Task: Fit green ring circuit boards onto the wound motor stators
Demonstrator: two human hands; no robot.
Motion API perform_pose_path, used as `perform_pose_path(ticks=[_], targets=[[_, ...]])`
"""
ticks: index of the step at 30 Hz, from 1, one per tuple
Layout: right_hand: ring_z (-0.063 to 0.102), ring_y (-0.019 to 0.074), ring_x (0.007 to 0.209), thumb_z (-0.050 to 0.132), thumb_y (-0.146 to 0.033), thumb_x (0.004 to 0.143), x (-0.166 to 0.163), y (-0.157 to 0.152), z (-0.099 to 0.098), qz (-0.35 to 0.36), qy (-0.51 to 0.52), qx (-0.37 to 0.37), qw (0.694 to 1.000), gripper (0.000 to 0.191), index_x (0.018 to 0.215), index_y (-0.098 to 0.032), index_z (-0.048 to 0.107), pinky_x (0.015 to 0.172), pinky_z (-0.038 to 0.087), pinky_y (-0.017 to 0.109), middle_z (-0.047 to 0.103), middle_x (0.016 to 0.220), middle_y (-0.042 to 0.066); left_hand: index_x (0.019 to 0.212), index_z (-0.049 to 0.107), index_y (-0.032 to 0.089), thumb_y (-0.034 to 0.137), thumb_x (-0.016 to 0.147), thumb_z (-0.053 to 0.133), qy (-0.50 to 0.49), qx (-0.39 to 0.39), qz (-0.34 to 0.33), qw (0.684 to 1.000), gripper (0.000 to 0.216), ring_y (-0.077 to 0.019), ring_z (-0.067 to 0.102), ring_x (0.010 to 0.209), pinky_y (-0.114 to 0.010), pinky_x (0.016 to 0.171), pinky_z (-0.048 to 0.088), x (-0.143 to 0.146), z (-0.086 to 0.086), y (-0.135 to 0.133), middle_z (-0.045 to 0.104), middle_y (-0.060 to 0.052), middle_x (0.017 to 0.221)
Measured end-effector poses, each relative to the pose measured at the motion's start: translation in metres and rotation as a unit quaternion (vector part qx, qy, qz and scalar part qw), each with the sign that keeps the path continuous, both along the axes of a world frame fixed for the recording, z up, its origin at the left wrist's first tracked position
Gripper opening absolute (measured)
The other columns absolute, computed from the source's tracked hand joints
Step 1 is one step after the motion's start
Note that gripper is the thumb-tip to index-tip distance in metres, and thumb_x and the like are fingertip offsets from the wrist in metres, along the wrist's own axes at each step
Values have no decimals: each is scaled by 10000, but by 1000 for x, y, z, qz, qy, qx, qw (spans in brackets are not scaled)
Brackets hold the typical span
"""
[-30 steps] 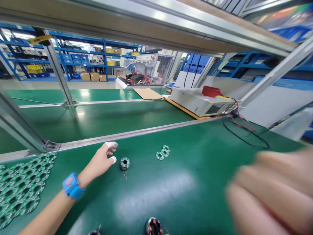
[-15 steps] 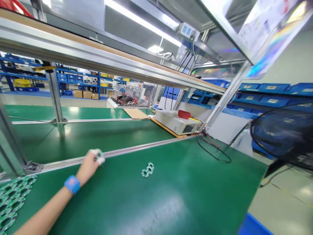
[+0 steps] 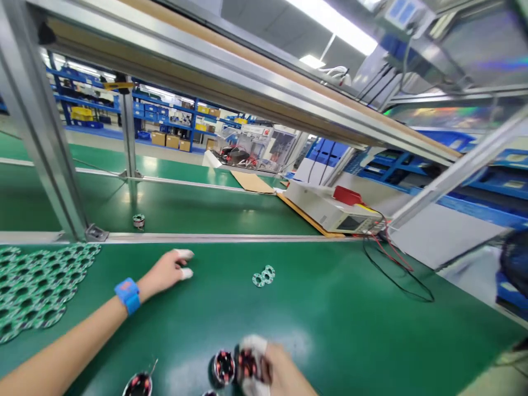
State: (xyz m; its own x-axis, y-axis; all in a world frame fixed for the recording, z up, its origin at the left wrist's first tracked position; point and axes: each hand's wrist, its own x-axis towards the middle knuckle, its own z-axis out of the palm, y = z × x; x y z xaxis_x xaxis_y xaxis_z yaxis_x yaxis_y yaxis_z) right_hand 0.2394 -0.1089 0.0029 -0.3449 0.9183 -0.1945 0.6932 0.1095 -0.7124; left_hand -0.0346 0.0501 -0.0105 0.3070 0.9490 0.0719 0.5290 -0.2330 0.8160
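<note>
My left hand [image 3: 167, 270], with white finger cots on thumb and forefinger and a blue wristband [image 3: 128, 295], hovers over or rests on the green bench with its fingers apart and nothing between them. At the bottom, my right hand [image 3: 274, 366], also in white finger cots and blurred, grips a dark round motor stator [image 3: 247, 364] with reddish windings. Close beside it stands another stator [image 3: 224, 367]. A further stator [image 3: 139, 386] with a loose wire end is cut by the lower edge. Beyond the metal rail stands a small stator with a green ring on top [image 3: 139, 221].
Many green ring-shaped circuit boards [image 3: 39, 280] lie in a sheet at left. Several joined rings [image 3: 264, 276] lie mid-bench. A metal rail [image 3: 214, 238] crosses behind, with a post [image 3: 49, 126] at left. A grey instrument [image 3: 330, 206] with cables [image 3: 396, 275] stands at right.
My left hand has let go of a small thing with a green ring; a green-topped stator now stands behind the rail. My right hand has come into view with a stator. The view has shifted.
</note>
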Motion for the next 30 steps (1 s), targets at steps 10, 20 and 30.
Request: perform_pose_path(ticks=[10, 20, 30], targets=[[402, 99, 523, 669, -210, 646, -49, 121, -7, 63, 56, 56, 995, 376, 1014, -173, 603, 517, 337, 211, 445, 575, -71, 1332, 403, 127, 90, 570, 633, -61, -56, -99, 992, 797, -238, 545, 1044, -374, 954, 416, 36, -3, -41, 558, -120, 1203], [499, 151, 641, 658, -318, 739, -48, 114, -8, 44, 72, 224, 971, 299, 1012, -217, 589, 550, 437, 257, 556, 822, 33, 1285, 465, 206, 116, 677, 642, -62, 11, -110, 992, 640, -204, 536, 1021, -341, 930, 411, 36, -8, -40, 591, -65, 1137], [532, 194, 677, 284, -157, 939, -59, 91, -8, 316, -107, 372, 866, 383, 799, -198, 638, 561, 433, 289, 630, 729, 84, 908, 637, 190, 37, 713, 512, -11, 66, -118, 991, 278, -166, 549, 869, -260, 783, 425, 38, -7, -42, 630, -18, 890]])
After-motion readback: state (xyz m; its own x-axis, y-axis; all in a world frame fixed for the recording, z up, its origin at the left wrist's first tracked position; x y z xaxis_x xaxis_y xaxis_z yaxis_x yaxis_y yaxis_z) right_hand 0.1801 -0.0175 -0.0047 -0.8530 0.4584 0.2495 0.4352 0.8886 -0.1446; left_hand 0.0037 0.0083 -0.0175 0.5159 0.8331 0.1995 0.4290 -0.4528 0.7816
